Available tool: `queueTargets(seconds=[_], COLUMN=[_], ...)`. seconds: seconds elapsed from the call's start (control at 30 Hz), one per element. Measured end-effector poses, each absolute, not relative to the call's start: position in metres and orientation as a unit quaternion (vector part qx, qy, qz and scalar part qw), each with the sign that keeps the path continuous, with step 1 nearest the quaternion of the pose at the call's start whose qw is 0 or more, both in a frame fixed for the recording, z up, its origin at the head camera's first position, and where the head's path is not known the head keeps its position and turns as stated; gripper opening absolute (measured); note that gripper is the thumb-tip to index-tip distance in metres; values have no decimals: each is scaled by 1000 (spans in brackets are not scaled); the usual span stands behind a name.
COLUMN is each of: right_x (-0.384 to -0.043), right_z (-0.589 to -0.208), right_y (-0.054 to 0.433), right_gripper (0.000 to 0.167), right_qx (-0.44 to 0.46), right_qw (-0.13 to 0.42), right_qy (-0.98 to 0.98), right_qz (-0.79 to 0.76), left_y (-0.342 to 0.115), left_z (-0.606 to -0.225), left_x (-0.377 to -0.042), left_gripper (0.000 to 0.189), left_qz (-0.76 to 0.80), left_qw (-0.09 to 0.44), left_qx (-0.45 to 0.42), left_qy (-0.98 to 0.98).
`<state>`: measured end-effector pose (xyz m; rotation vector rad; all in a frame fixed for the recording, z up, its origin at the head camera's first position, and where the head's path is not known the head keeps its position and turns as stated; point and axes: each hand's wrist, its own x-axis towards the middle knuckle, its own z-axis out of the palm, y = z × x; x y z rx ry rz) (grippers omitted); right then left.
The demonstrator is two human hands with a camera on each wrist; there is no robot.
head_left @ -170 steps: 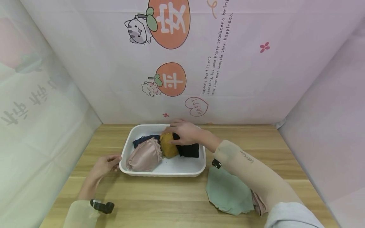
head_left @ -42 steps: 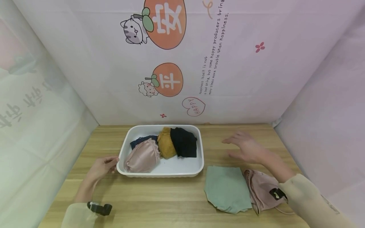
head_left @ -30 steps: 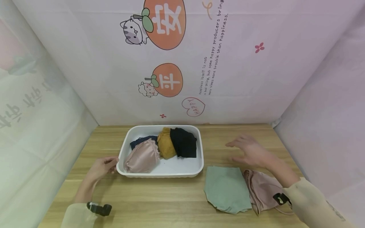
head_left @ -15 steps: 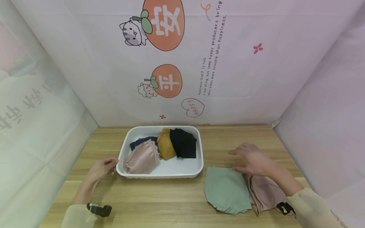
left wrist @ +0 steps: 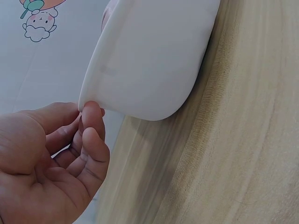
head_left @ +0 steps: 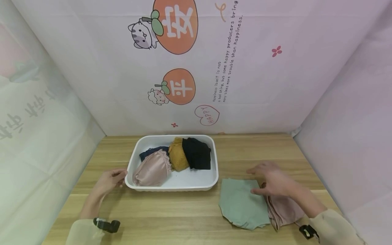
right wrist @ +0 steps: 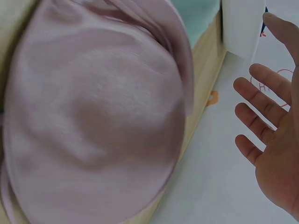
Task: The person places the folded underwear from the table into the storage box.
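The back is covered by a white sheet (head_left: 257, 85) with fruit and animals drawn on it. Below it, a wooden table (head_left: 171, 217) is seen. On the table, a white tray (head_left: 171, 188) is set. It looks hard and smooth, so it would likely be best held by its rim. Just beside the tray's near right corner, a green cloth (head_left: 243, 204) is laid flat on the table. It seems thin, soft and light, and could be pinched at an edge. Right next to it, a pink cloth (head_left: 286, 211) with a thin strap (right wrist: 5, 189) is found, partly hidden. It is shiny, so it may be slippery. Its middle looks round and puffy and might be squashed by a hard squeeze, so a gentle hold at the folded side would be good.

The right hand (head_left: 272, 178) is held over the far edges of these two cloths, with fingers spread and nothing gripped. The tray's rim is pinched by the left hand (head_left: 107, 182), between thumb and fingers, at the left side.

Inside the tray, a lacy pink piece (head_left: 153, 170) is placed at the near left, a black cloth (head_left: 197, 154) at the right, and a mustard cloth (head_left: 178, 156) between them. At the far left, a navy cloth (head_left: 153, 151) is partly covered.
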<state>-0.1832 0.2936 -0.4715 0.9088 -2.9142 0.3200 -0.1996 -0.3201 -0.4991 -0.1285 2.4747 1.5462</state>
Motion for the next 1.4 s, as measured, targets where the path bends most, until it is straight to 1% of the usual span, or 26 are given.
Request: queueTargets(seconds=[0.13,0.5,0.7,0.93,1.1,1.23,1.4], right_x=[-180,-177,-173,-169,-168,-166,-163], right_z=[-477,-487,-492,-504,-509,-507,-506], right_y=[295,295,295,297,297,297,297], right_gripper=[65,66,69,71,73,75,78], right_qx=[301,302,307,306,306,307,303], right_qw=[45,36,27,4,0,-16,-61], right_qy=[-947,-947,-945,-946,-946,-945,-944], right_qz=[98,98,106,108,107,111,114], left_y=[-320,-319,-318,-319,-318,-319,-319], left_z=[-498,-496,-495,-496,-497,-497,-497], left_x=[-199,-200,-200,-199,-199,-199,-199], left_gripper=[52,51,50,50,51,51,50], left_qz=[527,526,525,526,520,520,526], left_qw=[112,111,108,109,104,106,110], left_qx=[-42,-48,-48,-44,-45,-46,-51], left_qy=[842,842,843,843,847,846,842])
